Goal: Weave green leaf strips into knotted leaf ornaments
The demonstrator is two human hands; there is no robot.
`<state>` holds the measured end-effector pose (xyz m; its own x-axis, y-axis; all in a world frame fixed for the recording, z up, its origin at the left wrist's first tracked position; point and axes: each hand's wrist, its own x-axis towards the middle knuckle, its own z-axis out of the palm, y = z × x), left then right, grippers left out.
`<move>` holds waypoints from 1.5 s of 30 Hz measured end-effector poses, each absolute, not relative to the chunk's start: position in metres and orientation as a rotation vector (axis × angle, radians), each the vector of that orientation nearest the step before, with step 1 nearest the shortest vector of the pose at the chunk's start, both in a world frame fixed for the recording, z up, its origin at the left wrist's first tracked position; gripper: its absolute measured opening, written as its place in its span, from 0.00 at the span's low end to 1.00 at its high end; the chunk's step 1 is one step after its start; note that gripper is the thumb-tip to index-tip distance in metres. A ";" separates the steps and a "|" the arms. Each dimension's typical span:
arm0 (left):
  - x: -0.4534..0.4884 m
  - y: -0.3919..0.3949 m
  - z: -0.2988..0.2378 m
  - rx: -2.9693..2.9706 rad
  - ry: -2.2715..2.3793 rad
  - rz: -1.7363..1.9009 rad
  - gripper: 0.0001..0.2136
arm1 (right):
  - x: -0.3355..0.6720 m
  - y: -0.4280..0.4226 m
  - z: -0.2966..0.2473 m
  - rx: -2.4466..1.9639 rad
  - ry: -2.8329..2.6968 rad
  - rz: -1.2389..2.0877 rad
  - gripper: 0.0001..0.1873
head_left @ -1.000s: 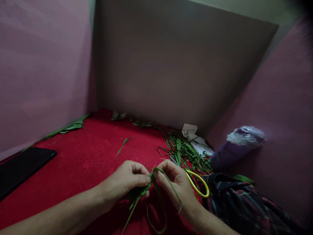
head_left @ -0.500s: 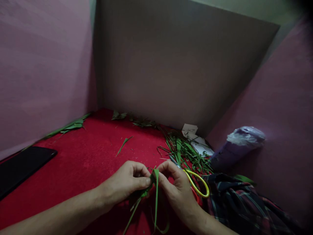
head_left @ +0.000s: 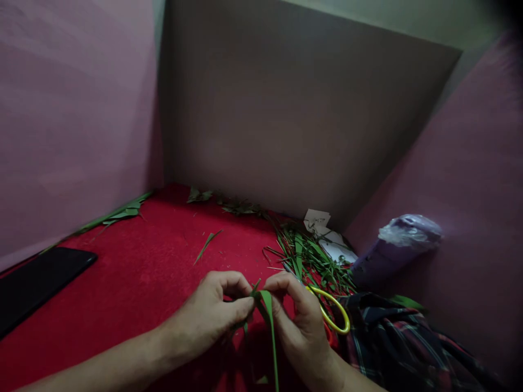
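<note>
My left hand (head_left: 212, 316) and my right hand (head_left: 296, 321) meet low in the middle of the view, above a red cloth surface (head_left: 134, 272). Both pinch a green leaf strip (head_left: 267, 316) between thumb and fingers. The strip is folded at the top where the fingertips meet, and one long end hangs straight down past the bottom edge. Yellow-handled scissors (head_left: 333, 313) lie on the cloth just right of my right hand, partly behind it.
A heap of green leaf strips (head_left: 314, 258) lies behind the scissors, with white paper (head_left: 322, 226) beyond. A purple wrapped object (head_left: 392, 245) rests at the right. A black phone (head_left: 36, 280) lies at the left. Plaid fabric (head_left: 400, 343) sits lower right. Walls close three sides.
The looped strip has been pulled straighter and now hangs down between my hands. The hands moved slightly closer and the fold at the fingertips tightened.
</note>
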<state>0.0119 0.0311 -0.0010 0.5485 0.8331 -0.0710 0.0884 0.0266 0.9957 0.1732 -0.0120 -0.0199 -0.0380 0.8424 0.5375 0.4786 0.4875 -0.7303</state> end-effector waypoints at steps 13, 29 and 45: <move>0.007 0.030 0.002 1.917 0.985 0.869 0.08 | 0.169 -0.016 -0.008 -1.269 -1.558 0.717 0.16; 0.005 0.028 0.008 2.022 0.998 0.781 0.07 | 0.159 -0.014 0.001 -1.169 -1.203 1.282 0.19; 0.004 0.028 0.009 2.069 0.955 0.749 0.06 | 0.161 -0.013 -0.002 -1.138 -1.130 1.314 0.17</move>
